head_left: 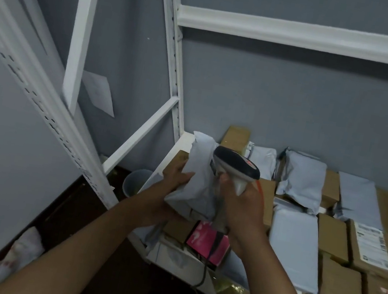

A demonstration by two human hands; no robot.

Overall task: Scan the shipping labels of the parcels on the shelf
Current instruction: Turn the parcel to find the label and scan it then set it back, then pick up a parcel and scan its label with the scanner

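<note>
My left hand [170, 189] grips a grey poly mailer parcel [198, 173] and holds it up on edge above the left end of the white shelf [184, 137]. My right hand [242, 207] holds a handheld barcode scanner [236, 166] by its handle, its dark head right beside the mailer's upper right side. An orange cable runs down from the scanner. The mailer's label is hidden from me. Many more parcels cover the shelf: brown cardboard boxes [341, 289], grey mailers [292, 247], and a box with a white shipping label [372, 245].
A pink box [207, 242] lies at the shelf's front edge under my hands. White slotted uprights [176, 50] and a crossbar frame the shelf. A second rack post [40, 99] stands at left. A grey bucket [134, 183] sits on the dark floor below.
</note>
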